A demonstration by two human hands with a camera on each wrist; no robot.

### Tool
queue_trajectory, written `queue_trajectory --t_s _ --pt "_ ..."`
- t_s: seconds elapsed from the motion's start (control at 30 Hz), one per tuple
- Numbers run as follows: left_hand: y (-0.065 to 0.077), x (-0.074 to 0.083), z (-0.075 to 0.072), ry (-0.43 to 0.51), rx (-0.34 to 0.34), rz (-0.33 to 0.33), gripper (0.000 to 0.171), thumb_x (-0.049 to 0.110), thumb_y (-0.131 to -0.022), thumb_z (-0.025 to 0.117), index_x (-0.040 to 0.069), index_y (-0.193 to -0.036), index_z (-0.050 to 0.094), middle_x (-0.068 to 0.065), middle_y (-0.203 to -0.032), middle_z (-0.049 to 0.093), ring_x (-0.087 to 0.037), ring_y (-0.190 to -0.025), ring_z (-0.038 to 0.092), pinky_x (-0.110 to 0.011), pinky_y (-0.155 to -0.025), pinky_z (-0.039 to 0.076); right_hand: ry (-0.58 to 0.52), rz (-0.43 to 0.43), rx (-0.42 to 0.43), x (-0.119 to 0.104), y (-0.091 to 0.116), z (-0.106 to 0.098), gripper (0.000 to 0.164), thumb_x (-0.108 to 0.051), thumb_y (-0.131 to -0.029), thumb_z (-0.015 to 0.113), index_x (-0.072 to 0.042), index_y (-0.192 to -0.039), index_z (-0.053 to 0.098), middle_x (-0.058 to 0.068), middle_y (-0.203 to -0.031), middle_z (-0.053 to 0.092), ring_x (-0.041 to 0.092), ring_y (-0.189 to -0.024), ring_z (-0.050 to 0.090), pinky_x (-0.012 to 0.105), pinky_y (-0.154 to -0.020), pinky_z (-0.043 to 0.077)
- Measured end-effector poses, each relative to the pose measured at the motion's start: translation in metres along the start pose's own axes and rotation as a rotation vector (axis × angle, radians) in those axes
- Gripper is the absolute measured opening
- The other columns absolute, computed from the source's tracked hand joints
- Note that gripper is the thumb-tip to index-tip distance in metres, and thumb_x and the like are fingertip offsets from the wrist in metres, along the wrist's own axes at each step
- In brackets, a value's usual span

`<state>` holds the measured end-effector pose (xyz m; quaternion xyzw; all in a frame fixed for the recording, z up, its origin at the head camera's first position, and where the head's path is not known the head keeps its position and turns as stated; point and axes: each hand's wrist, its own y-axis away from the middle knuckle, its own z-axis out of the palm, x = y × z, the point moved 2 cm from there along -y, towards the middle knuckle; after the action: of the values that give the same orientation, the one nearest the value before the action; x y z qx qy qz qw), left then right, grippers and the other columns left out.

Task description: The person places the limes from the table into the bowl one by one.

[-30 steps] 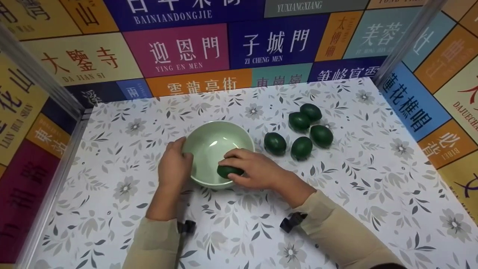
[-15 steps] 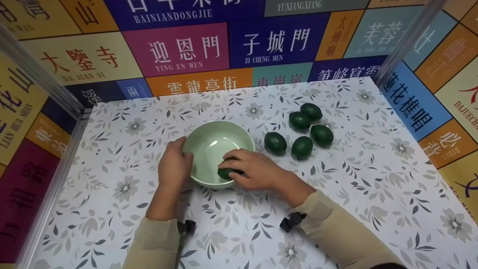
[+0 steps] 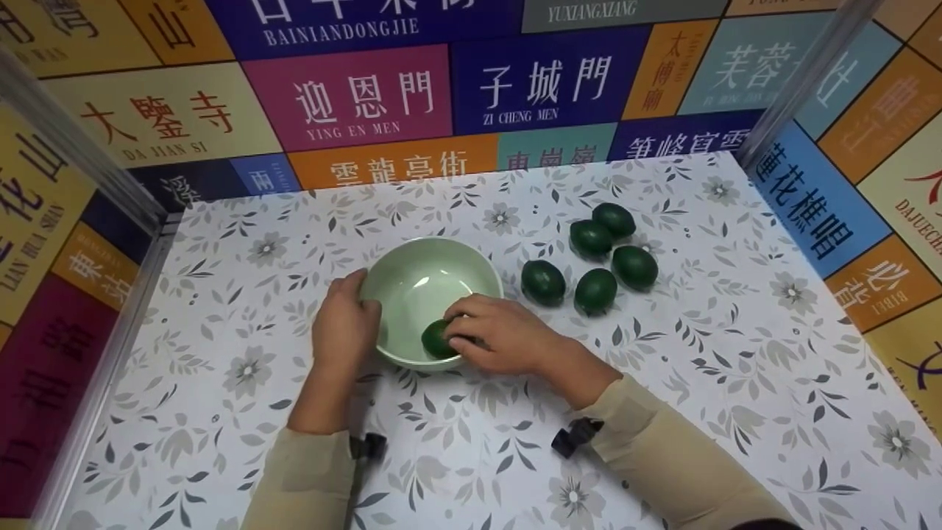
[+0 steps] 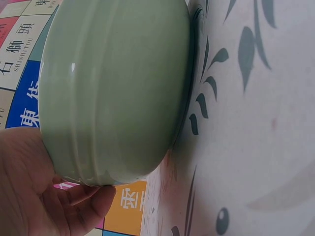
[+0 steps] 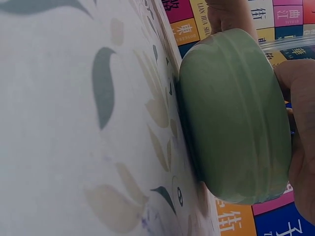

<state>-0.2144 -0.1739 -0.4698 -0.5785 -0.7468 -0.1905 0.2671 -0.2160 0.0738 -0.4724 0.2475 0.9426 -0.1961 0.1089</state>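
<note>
Although fingers partly cover it, one dark green fruit [image 3: 437, 338] shows inside the pale green bowl [image 3: 412, 276], low on the side nearest the person. Right hand [image 3: 500, 335] reaches over the bowl's right rim, fingers bent, tips at the fruit's right side; cannot tell whether it grasps the fruit or has let go. Right wrist view gives mostly the bowl's outer wall, with the fruit hidden behind it.

Left hand [image 3: 344, 324] grasps the bowl at its left rim, thumb over the edge, fingers along the outside; left wrist view shows the fingers against the outer wall. Bowl stands upright on the table [image 3: 257, 313], whose white cover has grey leaves and flowers.

Right of the bowl, five loose fruits, same dark green: nearest fruit [image 3: 543, 283] just beside the bowl, front fruit [image 3: 595, 291] next to it, right-hand fruit [image 3: 634, 268] beyond that, then a back pair [image 3: 591, 239] close together.

Both forearms wear beige sleeves [image 3: 662, 442], each with a black device [image 3: 578, 438] at the cuff. Behind the table, wall panels [image 3: 346, 96] in purple, pink, orange, yellow and teal carry Chinese characters plus Latin lettering; clear strip [image 3: 809, 81] at the right corner.
</note>
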Motion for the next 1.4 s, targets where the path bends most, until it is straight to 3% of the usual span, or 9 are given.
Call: queue_trajectory --t_s 0.57,1.4 --pt "0.0 -0.001 0.001 0.007 0.013 0.007 0.055 0.011 -0.094 0.051 0.009 -0.149 0.056 -0.015 -0.142 0.062 -0.036 -0.13 0.062 -0.052 -0.105 0.049 -0.01 -0.033 0.035 0.001 0.001 -0.001 0.024 -0.029 -0.105 0.058 -0.014 -0.113 0.074 0.003 -0.125 0.069 0.02 -0.117 0.064 0.037 -0.102 0.052" --pt "0.001 0.0 -0.001 0.0 0.002 0.017 0.056 0.012 -0.094 0.051 0.009 -0.149 0.056 -0.015 -0.141 0.062 -0.034 -0.131 0.061 -0.05 -0.109 0.048 -0.017 -0.029 0.029 -0.006 0.003 -0.014 0.027 -0.034 -0.105 0.058 -0.015 -0.117 0.073 0.002 -0.127 0.068 0.02 -0.119 0.063 0.037 -0.105 0.051"
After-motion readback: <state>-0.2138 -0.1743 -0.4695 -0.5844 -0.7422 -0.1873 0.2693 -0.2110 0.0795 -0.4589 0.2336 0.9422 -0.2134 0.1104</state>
